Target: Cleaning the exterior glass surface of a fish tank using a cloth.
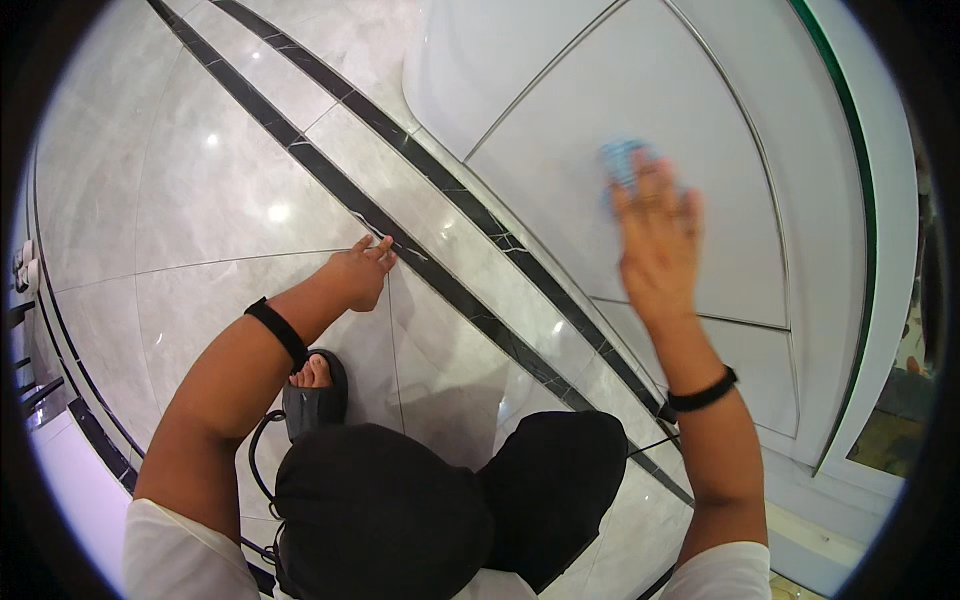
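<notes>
My right hand (pixel 657 240) presses a light blue cloth (pixel 624 163) against a white cabinet panel (pixel 555 202). Both the hand and the cloth are blurred, and the fingers partly cover the cloth. My left hand (pixel 365 270) rests with its fingertips on the floor at the edge of a black marble strip (pixel 457 300), holding nothing. Black bands circle both forearms.
Glossy pale tiles (pixel 217 202) with two dark marble strips run beside the cabinet. A metal trim (pixel 759 142) and a green-edged glass pane (pixel 855 150) line the right. My knees, in black, and a sandalled foot (pixel 315 390) are below. A thin black cable (pixel 255 454) lies nearby.
</notes>
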Motion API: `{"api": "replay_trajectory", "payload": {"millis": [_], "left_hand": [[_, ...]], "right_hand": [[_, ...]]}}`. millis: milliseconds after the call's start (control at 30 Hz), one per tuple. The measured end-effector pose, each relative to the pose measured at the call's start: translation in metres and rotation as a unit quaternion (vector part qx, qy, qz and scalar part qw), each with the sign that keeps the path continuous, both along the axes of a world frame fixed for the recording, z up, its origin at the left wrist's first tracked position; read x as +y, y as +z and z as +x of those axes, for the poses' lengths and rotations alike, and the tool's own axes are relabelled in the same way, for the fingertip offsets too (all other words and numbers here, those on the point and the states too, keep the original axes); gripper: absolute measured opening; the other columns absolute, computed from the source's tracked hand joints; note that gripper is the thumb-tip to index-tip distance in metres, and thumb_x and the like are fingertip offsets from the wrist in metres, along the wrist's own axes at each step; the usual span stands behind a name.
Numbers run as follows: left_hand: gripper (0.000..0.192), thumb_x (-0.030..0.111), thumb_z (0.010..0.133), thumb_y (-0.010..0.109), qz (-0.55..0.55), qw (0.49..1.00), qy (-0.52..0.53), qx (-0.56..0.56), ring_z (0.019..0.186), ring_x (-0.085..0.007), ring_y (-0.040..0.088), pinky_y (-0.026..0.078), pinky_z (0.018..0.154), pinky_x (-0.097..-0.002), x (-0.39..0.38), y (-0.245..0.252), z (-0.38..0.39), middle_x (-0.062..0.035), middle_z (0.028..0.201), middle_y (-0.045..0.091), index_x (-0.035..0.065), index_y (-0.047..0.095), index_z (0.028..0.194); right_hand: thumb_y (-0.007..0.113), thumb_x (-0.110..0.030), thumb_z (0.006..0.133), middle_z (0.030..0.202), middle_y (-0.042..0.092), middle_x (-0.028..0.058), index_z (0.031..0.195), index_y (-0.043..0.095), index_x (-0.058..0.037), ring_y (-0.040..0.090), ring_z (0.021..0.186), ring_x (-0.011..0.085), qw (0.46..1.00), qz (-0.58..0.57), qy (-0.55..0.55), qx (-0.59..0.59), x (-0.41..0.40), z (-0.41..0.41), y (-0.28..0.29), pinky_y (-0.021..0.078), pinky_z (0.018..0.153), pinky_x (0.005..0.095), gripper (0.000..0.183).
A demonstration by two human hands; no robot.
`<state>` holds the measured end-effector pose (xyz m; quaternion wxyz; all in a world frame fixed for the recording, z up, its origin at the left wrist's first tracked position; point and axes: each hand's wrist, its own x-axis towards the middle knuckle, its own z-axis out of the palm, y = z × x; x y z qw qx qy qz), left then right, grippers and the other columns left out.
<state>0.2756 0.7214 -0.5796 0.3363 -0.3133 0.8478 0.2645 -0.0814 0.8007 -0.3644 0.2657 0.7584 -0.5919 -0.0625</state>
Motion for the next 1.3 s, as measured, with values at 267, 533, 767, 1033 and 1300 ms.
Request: {"api": "replay_trajectory", "payload": {"millis": [267, 533, 767, 1033, 1300], "left_hand": [[0.082, 0.013, 0.092, 0.059, -0.014, 1.0, -0.008, -0.001, 0.164, -0.0372, 0.022, 0.035, 0.128, -0.0433, -0.002, 0.008, -0.006, -0.0129, 0.18, 0.014, 0.0083, 0.032, 0.169], [0.087, 0.009, 0.087, 0.061, -0.011, 1.0, -0.011, 0.006, 0.164, -0.0375, 0.022, 0.034, 0.129, -0.0424, 0.0, 0.008, -0.01, -0.014, 0.18, 0.013, 0.0077, 0.031, 0.169], [0.088, 0.004, 0.084, 0.06, -0.001, 1.0, 0.023, 0.0, 0.163, -0.0391, 0.022, 0.03, 0.131, -0.0415, 0.002, 0.008, 0.001, -0.0176, 0.179, 0.014, 0.0061, 0.032, 0.168], [0.088, 0.005, 0.084, 0.061, 0.002, 1.0, 0.003, 0.02, 0.163, -0.0409, 0.022, 0.028, 0.131, -0.043, 0.0, 0.0, -0.008, -0.0196, 0.179, 0.015, 0.0038, 0.033, 0.167], [0.092, 0.015, 0.084, 0.068, -0.037, 0.999, -0.025, -0.007, 0.163, -0.0416, 0.021, 0.028, 0.132, -0.0433, 0.007, -0.006, -0.007, -0.0209, 0.179, 0.013, 0.0009, 0.031, 0.167]], "right_hand": [[0.054, -0.002, 0.096, 0.172, 0.04, 0.013, 0.148, 0.064, -0.0118, 0.026, 0.164, 0.0294, 0.999, 0.028, -0.007, -0.013, 0.022, -0.026, -0.01, 0.0124, 0.132, 0.0524, 0.055], [0.052, 0.0, 0.092, 0.172, 0.039, 0.0116, 0.145, 0.064, -0.0057, 0.028, 0.163, 0.0284, 0.986, 0.167, 0.024, 0.019, 0.064, -0.049, -0.059, 0.0166, 0.132, 0.0509, 0.054], [0.051, -0.005, 0.097, 0.175, 0.034, 0.0132, 0.15, 0.06, -0.0078, 0.024, 0.165, 0.0276, 0.996, 0.002, -0.09, 0.007, 0.064, -0.033, -0.011, 0.0137, 0.133, 0.0481, 0.054], [0.051, -0.018, 0.102, 0.175, 0.031, 0.015, 0.148, 0.059, -0.0017, 0.021, 0.165, 0.0313, 0.955, 0.248, -0.002, 0.162, 0.083, -0.053, -0.133, 0.014, 0.134, 0.0481, 0.05], [0.051, -0.017, 0.103, 0.167, 0.044, 0.0181, 0.137, 0.066, 0.0028, 0.031, 0.16, 0.0345, 0.991, 0.118, 0.024, 0.064, 0.066, -0.031, -0.063, 0.0186, 0.133, 0.0469, 0.043]]}}
